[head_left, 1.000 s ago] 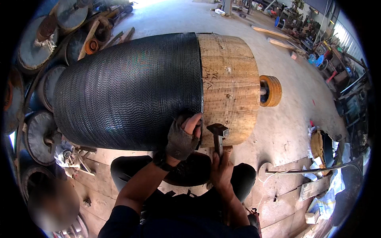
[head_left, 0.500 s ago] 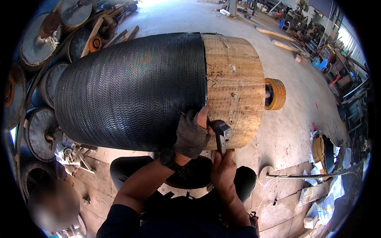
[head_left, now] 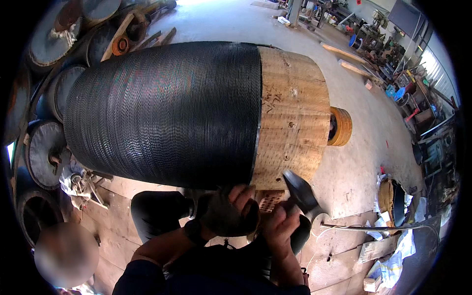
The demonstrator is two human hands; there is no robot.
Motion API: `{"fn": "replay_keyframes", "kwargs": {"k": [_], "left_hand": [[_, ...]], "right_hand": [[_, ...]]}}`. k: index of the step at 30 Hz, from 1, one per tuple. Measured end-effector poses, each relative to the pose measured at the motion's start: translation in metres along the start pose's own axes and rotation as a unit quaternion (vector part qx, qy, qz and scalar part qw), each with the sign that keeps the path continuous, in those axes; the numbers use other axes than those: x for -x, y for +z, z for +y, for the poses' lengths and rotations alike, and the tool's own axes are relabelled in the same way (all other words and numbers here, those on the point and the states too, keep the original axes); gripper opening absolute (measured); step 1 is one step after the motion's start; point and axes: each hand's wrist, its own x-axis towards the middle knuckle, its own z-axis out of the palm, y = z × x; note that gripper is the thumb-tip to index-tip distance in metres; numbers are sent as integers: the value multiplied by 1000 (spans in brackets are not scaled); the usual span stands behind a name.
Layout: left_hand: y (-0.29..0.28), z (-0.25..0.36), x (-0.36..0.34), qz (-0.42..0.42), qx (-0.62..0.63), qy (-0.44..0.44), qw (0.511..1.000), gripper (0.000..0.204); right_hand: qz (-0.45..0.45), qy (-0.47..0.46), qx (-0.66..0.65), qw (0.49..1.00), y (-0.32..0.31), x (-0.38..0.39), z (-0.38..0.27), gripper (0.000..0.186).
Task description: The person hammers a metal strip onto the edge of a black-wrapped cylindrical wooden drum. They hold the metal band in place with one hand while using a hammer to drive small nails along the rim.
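A large horizontal cylinder spans the view, with a ridged black winding (head_left: 162, 113) at left and pale wood (head_left: 290, 108) at right, ending in an orange wheel (head_left: 341, 127) on a shaft. My left hand (head_left: 228, 209), in a dark fingerless glove, is curled just below the winding's near edge; anything inside it is hidden. My right hand (head_left: 280, 226) grips a hammer (head_left: 301, 191), its head tilted, slightly blurred, over the wood's lower right edge. Between my hands a perforated block (head_left: 270, 196) shows below the cylinder.
Steel wheels and drums (head_left: 44, 155) with timber crowd the left side. Loose planks (head_left: 344, 51) lie on the concrete beyond. Machinery and clutter (head_left: 403, 93) line the right. A rod (head_left: 373, 227), white sacking (head_left: 393, 265) and cardboard (head_left: 386, 196) lie at lower right.
My left hand has dropped from the seam between winding and wood to below the cylinder. The hammer has swung from near that seam down and rightward.
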Motion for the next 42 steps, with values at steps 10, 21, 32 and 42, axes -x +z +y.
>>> {"fn": "replay_keyframes", "kwargs": {"k": [10, 21, 32, 42], "left_hand": [[11, 8, 52, -345, -53, 37, 936, 34], [35, 5, 42, -416, 3, -42, 908, 39], [34, -5, 53, -389, -22, 70, 918, 42], [-30, -3, 20, -144, -11, 108, 984, 41]], "right_hand": [[86, -12, -144, 986, 7, 5, -5, 22], [87, -25, -176, 980, 4, 0, -9, 34], [37, 14, -28, 999, -1, -16, -42, 26], [27, 36, -81, 996, -1, -5, -28, 31]]}}
